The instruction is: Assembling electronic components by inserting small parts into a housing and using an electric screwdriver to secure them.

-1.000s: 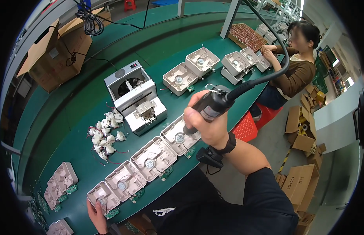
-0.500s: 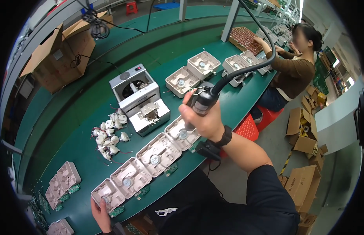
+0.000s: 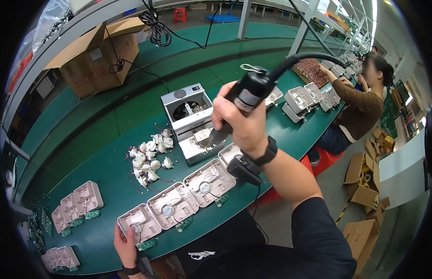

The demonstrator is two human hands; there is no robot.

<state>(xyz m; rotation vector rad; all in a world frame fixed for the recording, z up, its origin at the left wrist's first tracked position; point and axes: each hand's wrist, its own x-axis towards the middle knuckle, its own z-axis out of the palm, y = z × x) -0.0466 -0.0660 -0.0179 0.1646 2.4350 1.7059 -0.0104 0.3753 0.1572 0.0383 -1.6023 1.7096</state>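
Note:
My right hand (image 3: 244, 125) is wrapped round a black electric screwdriver (image 3: 250, 93) with a hanging loop and thick cable at its top. Its lower end points at the front of a grey screw feeder (image 3: 178, 95), by the metal pickup block; whether the tip touches is hard to see. My left hand (image 3: 125, 249) grips the near-left end of a pale plastic housing (image 3: 151, 222), thumb inside near a round silver speaker (image 3: 135, 228). More open housings (image 3: 181, 197) continue the row to the right, with wired speakers inside and green circuit boards (image 3: 184, 224) along their near edge.
A pile of white wired parts (image 3: 148, 160) lies left of the feeder. More housings (image 3: 88, 195) stand at the far left and near the far-right bench edge. A cardboard box (image 3: 97, 65) sits behind. A co-worker (image 3: 364, 102) sits at right by a brown tray (image 3: 311, 72).
My right hand has carried the screwdriver from over the right part of the housing row to the feeder's front. My left hand stays on the leftmost housing. The whole view has shifted.

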